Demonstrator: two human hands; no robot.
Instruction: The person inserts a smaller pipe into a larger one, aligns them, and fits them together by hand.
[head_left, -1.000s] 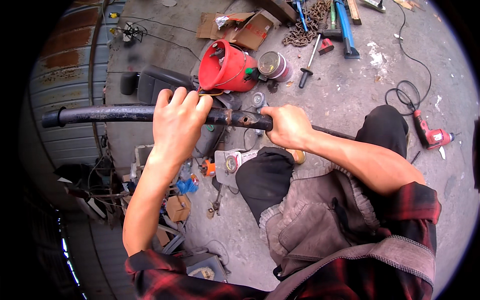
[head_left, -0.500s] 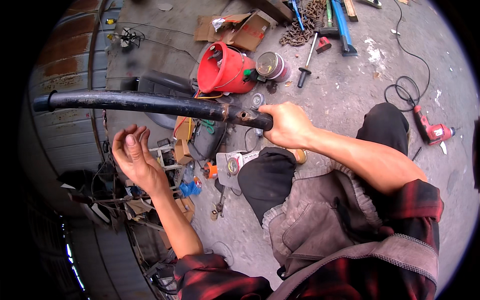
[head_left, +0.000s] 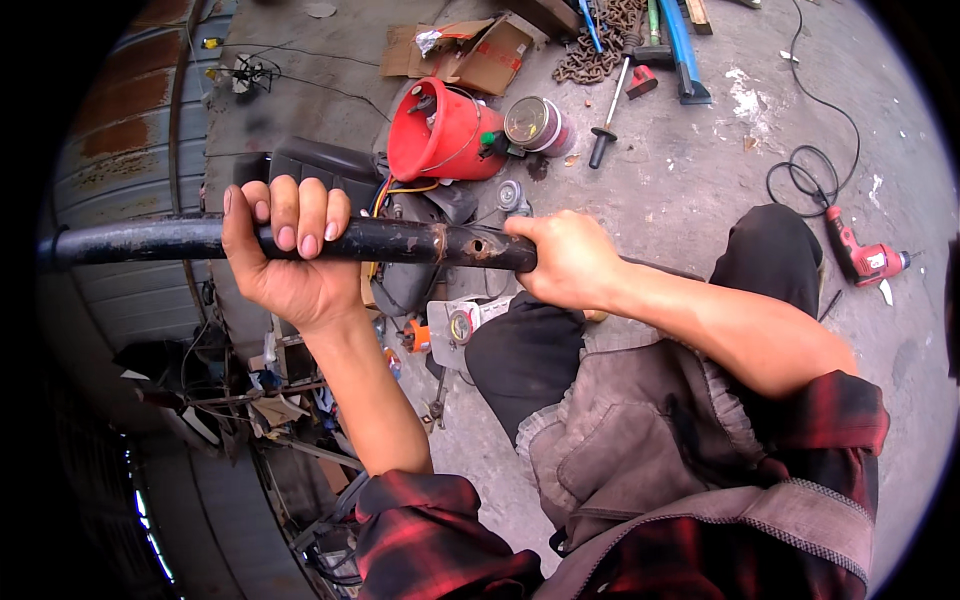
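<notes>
The left hand (head_left: 290,250), off the black pipe (head_left: 400,241) half a second ago, now clenches it from beneath again; the right hand (head_left: 565,260) grips its three-o'clock end, red bucket (head_left: 440,130) at twelve.

We have one view only — a wide fisheye worn on the head, looking steeply down past our own chest and knees to the concrete floor (head_left: 680,200). It sits close: our forearms enter from the lower edge and fill the middle. Straight lines bow toward the dark rim — no second view overlaps it.
</notes>
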